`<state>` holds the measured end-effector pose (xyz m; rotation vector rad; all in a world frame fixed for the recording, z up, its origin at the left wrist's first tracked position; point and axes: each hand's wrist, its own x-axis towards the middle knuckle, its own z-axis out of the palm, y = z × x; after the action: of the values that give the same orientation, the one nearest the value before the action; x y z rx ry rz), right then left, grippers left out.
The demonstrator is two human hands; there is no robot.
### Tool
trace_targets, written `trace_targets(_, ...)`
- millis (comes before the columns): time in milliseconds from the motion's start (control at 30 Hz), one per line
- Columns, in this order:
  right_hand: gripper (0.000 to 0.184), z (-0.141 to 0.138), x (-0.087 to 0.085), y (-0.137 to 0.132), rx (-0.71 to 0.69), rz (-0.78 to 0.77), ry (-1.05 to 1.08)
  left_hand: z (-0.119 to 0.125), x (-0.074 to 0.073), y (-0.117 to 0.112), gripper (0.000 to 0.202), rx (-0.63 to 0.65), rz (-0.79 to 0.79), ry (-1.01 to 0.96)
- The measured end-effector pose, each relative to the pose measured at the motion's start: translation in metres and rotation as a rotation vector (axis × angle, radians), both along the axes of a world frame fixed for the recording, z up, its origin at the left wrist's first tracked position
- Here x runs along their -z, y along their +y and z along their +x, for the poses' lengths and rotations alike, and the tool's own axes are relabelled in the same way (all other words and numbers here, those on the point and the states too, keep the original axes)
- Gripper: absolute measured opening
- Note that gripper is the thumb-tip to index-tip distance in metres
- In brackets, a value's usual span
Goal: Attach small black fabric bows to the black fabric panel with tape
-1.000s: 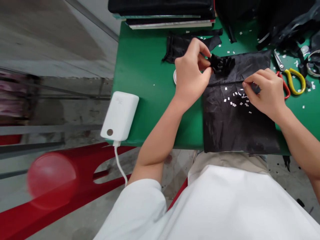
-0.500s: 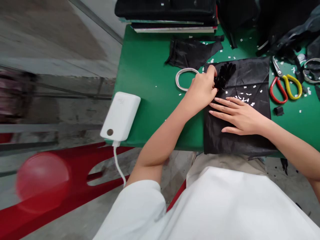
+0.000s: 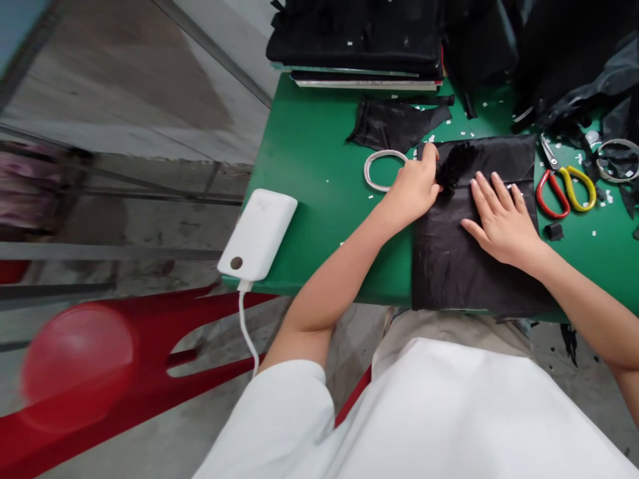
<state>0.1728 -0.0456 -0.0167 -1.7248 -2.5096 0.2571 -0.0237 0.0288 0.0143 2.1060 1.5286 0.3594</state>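
Observation:
A black fabric piece [image 3: 459, 266] lies flat on the green table, reaching its front edge. My left hand [image 3: 417, 189] rests at the fabric's left edge, fingers curled around the lower end of a dark tufted bunch of black strips [image 3: 456, 166]. Its exact hold is partly hidden by the fingers. My right hand [image 3: 506, 223] lies palm down on the fabric with fingers spread, covering most of the small white bits there. Just left of my left hand sits a white ring, like a tape roll [image 3: 368, 173].
Scissors with red and yellow handles [image 3: 554, 193] lie to the right. A white power bank [image 3: 259, 233] with a cable is at the left table edge. Black cloth scraps [image 3: 394, 123], a stack of dark folded material [image 3: 354, 40] and another ring [image 3: 619, 178] lie farther back.
My right hand has moved right and turned, its fingers now pointing up and spread over the white bits. My left hand keeps its place by the tufted bunch. The view has shifted slightly.

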Motion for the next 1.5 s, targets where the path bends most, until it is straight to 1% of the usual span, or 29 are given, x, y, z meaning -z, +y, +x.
trace_targets(67,0.074,0.010,0.004,0.011,0.085,0.025,0.004,0.000,0.000,0.000,0.048,-0.005,-0.001,0.009)
trace_targets(133,0.071,0.020,0.006,0.022,0.138,0.057,0.000,0.000,0.001,0.000,0.048,-0.009,0.000,0.018)
trace_targets(233,0.063,0.033,0.004,0.038,0.194,0.118,-0.017,0.000,0.003,0.000,0.048,-0.008,0.012,0.013)
trace_targets(433,0.048,0.053,-0.012,0.059,0.193,0.253,0.034,-0.003,0.001,0.000,0.045,-0.030,0.018,-0.078)
trace_targets(567,0.037,0.059,-0.015,0.063,0.217,0.351,0.077,0.000,-0.002,-0.004,0.038,0.011,-0.008,-0.145)
trace_targets(667,0.034,0.059,-0.019,0.060,0.220,0.385,0.092,0.005,-0.005,-0.010,0.036,0.063,-0.081,-0.220)
trace_targets(733,0.034,0.059,-0.024,0.057,0.262,0.375,0.082,0.006,-0.011,-0.013,0.040,0.097,-0.131,-0.243)
trace_targets(800,0.032,0.062,-0.030,0.053,0.372,0.350,0.037,0.002,-0.019,-0.014,0.043,0.113,-0.156,-0.200)
trace_targets(867,0.032,0.069,-0.036,0.050,0.509,0.282,-0.038,-0.007,-0.029,-0.011,0.041,0.103,-0.133,-0.074)
trace_targets(933,0.041,0.079,-0.039,0.047,0.607,0.154,-0.120,-0.019,-0.037,-0.006,0.037,0.039,-0.061,0.113)
trace_targets(1000,0.052,0.090,-0.040,0.045,0.633,0.005,-0.179,-0.031,-0.041,0.000,0.034,-0.053,-0.022,0.306)
trace_targets(1033,0.054,0.095,-0.039,0.045,0.624,-0.045,-0.186,-0.036,-0.040,0.002,0.033,-0.071,-0.021,0.372)
trace_targets(1067,0.054,0.100,-0.037,0.045,0.619,-0.055,-0.172,-0.040,-0.039,0.005,0.031,-0.063,-0.020,0.417)
trace_targets(1133,0.049,0.105,-0.032,0.046,0.603,-0.011,-0.139,-0.043,-0.033,0.008,0.023,-0.064,-0.026,0.485)
trace_targets(1233,0.043,0.105,-0.025,0.049,0.590,0.043,-0.156,-0.041,-0.024,0.010,0.008,-0.030,-0.010,0.515)
trace_targets(1333,0.044,0.102,-0.020,0.050,0.612,0.009,-0.192,-0.037,-0.018,0.009,0.011,-0.012,0.045,0.481)
trace_targets(1400,0.040,0.102,-0.019,0.050,0.637,0.040,-0.154,-0.036,-0.018,0.008,0.011,-0.040,0.082,0.438)
trace_targets(1500,0.019,0.104,-0.024,0.049,0.665,0.116,-0.091,-0.036,-0.021,0.009,0.009,-0.136,0.143,0.328)
